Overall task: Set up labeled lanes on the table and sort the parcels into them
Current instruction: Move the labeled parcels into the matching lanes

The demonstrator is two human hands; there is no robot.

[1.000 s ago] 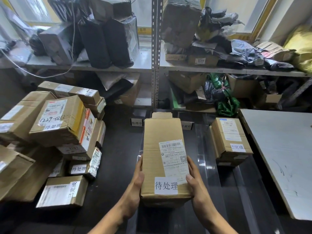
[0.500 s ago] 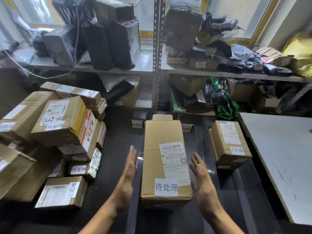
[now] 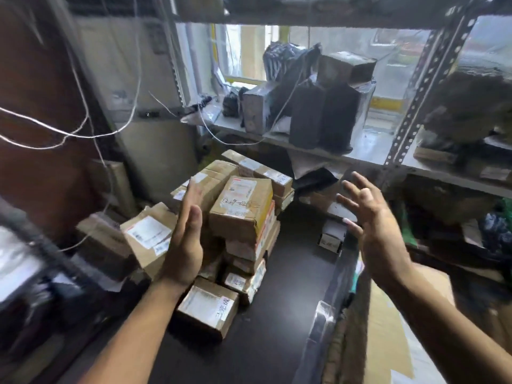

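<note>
A perforated metal shelving rack [image 3: 409,126] stands before a bright window along the far side of a cluttered parcel room, above a dark table [image 3: 279,314]. A pile of cardboard parcels [image 3: 249,242], roughly ten though motion blur prevents an exact count, fills the table's left side; they are brown, taped, and carry white shipping labels. Two tall black-wrapped parcels [image 3: 322,117] stand on the shelf. The person's two hands hold nothing: the left hand [image 3: 185,245], flat with fingers straight, is raised before the pile, and the right hand [image 3: 374,225] has its fingers spread. One small white label card [image 3: 329,241] stands farther back.
</note>
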